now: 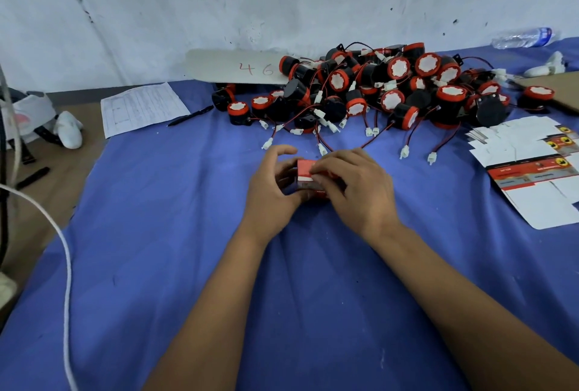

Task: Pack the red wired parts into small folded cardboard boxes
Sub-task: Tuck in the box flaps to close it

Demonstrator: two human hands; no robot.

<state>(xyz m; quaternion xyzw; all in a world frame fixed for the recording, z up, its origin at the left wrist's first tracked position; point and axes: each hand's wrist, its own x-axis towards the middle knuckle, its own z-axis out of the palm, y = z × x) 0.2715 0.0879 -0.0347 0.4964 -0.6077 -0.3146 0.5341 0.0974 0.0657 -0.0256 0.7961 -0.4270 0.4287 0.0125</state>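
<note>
A small red and white cardboard box (304, 171) sits between both hands on the blue cloth (156, 234). My left hand (275, 183) curls round its left side. My right hand (357, 187) covers its right side, fingers curled over the top flap. Behind them lies a pile of several red and black wired parts (391, 89) with white plug ends trailing toward me. A stack of flat unfolded boxes (532, 171) lies at the right. What is inside the held box is hidden.
A printed sheet (141, 108) and a black pen (189, 116) lie at the back left. A cardboard piece marked 46 (241, 67) leans on the wall. A plastic bottle (523, 37) lies far right. A white cord (62, 249) crosses the left edge.
</note>
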